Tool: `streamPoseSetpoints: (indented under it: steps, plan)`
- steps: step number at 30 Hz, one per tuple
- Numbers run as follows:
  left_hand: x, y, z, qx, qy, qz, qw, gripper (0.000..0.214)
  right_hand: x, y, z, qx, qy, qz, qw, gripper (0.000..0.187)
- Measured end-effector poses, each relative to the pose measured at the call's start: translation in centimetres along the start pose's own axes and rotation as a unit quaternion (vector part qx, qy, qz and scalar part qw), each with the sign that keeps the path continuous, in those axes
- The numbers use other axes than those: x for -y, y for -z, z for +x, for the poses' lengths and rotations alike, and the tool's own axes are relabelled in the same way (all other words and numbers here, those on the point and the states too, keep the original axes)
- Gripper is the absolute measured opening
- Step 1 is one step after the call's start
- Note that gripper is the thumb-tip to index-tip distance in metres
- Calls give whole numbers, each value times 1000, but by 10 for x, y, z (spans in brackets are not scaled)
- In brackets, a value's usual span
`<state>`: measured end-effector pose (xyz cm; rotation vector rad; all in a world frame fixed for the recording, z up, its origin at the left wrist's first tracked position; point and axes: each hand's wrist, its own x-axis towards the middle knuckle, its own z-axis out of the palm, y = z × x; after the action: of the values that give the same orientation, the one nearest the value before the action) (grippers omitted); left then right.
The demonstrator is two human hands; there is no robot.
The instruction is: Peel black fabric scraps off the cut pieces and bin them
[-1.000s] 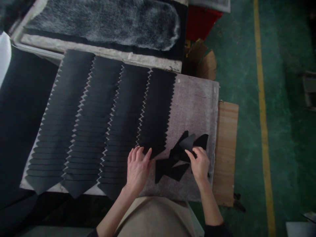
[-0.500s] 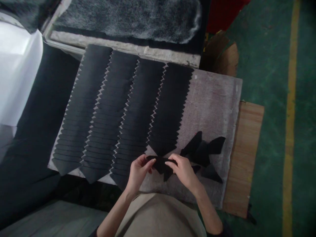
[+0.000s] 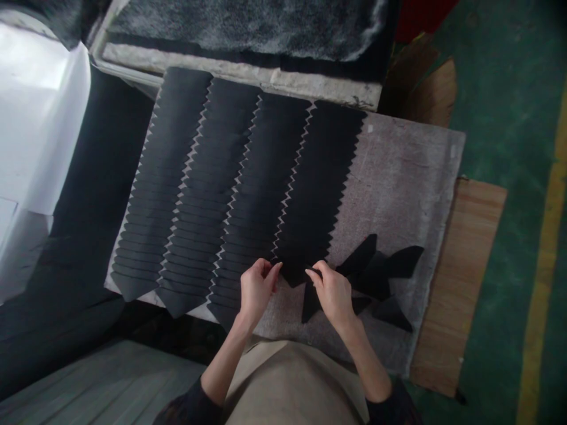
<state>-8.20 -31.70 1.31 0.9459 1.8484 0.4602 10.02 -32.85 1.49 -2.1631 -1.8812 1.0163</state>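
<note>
My left hand and my right hand each pinch one end of a black pointed fabric piece. It lies at the near end of the rightmost row of overlapped black pieces. Three more such rows lie to the left on the grey felt board. A small loose pile of the same black pieces sits just right of my right hand.
A wooden board juts out at the right under the felt. Behind the rows lies a dark fuzzy sheet in a tray. White material and black cloth are at the left. Green floor with a yellow line is right.
My right hand took a black piece from the loose pile, both hands gripped it, and now they set it at the near end of the rightmost row. The view shifted left.
</note>
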Motion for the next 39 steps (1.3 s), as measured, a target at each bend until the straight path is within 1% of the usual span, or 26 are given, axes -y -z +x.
streamPoseSetpoints:
  steps: [3, 6, 10, 14, 16, 18, 20, 21, 23, 25, 27, 29, 33, 36, 39]
  plan:
    - [3, 1, 1, 12, -16, 19, 1000, 38, 0, 2, 1, 4, -7, 6, 1000, 18]
    - [5, 0, 2, 11, -25, 28, 999, 35, 1, 5, 3, 14, -14, 11, 1000, 19]
    - [4, 2, -1, 11, -37, 17, 999, 31, 2, 10, 6, 36, -15, 5, 999, 18]
    - [6, 6, -8, 21, -52, 2, 998, 23, 0, 13, 9, 56, -19, 21, 998, 18]
    - [10, 9, -10, 28, -71, 18, 997, 19, 0, 14, 10, 58, -24, 28, 998, 18]
    - [14, 11, -13, 28, -107, 61, 992, 16, 0, 13, 10, 58, -30, 32, 997, 18]
    - [18, 13, -15, 23, -168, 131, 977, 13, 0, 13, 10, 58, -35, 37, 997, 18]
    - [20, 13, -17, 16, -207, 169, 964, 14, 0, 12, 10, 57, -38, 40, 997, 18]
    - [23, 11, -19, 4, -291, 230, 928, 16, -1, 11, 9, 54, -41, 44, 997, 18]
    - [26, 8, -20, -3, -373, 263, 890, 22, -3, 9, 9, 51, -40, 47, 997, 18]
    - [30, 4, -20, -5, -423, 283, 861, 31, -3, 9, 9, 50, -40, 50, 997, 18]
    - [36, 0, -19, -7, -435, 306, 847, 38, -3, 10, 9, 52, -43, 50, 996, 18]
    - [46, -2, -18, 1, -433, 343, 834, 46, 1, 13, 9, 63, -53, 38, 996, 18]
    - [47, -3, -19, 3, -435, 357, 827, 49, 2, 14, 9, 64, -59, 22, 996, 17]
    - [45, -4, -21, 4, -433, 361, 826, 50, 3, 15, 8, 68, -67, 9, 995, 15]
